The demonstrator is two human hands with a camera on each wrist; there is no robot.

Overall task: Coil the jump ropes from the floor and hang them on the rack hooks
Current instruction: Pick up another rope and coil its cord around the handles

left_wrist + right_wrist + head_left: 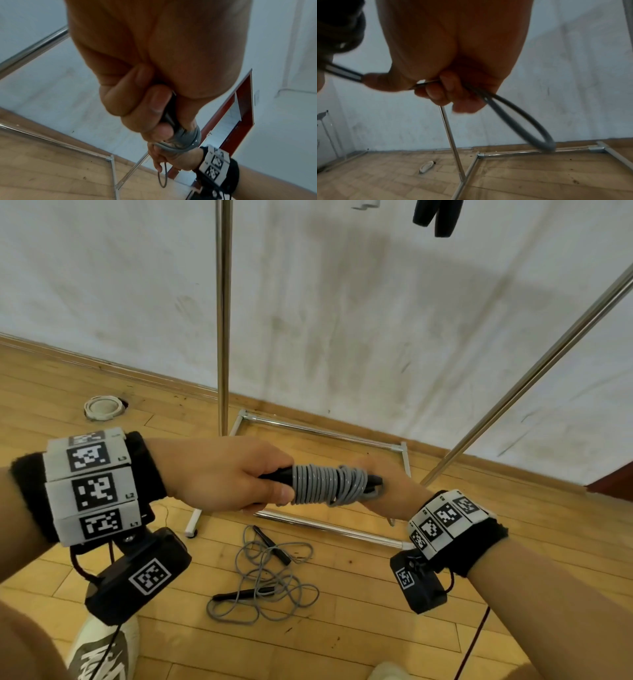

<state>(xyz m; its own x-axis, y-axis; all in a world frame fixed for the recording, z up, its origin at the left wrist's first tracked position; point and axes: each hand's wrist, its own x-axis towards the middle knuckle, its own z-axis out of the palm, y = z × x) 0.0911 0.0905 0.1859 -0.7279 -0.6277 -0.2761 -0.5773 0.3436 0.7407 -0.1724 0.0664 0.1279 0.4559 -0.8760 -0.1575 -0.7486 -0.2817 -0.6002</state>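
I hold a grey jump rope (329, 485) wound in tight turns round its black handles, level in front of me. My left hand (236, 474) grips the handle end, fingers curled round it (150, 106). My right hand (387, 491) is behind the other end and holds a loose loop of the grey cord (522, 121) between curled fingers. A second grey jump rope (263, 580) with black handles lies tangled on the wooden floor below. The metal rack (222, 316) stands against the wall; its hooks are out of view.
The rack's base frame (322, 434) lies on the floor right behind the loose rope, with a slanted bar (534, 371) at right. Dark items (436, 217) hang at the top. A round white floor fitting (102, 407) sits at left. My shoe (102, 648) is at the bottom.
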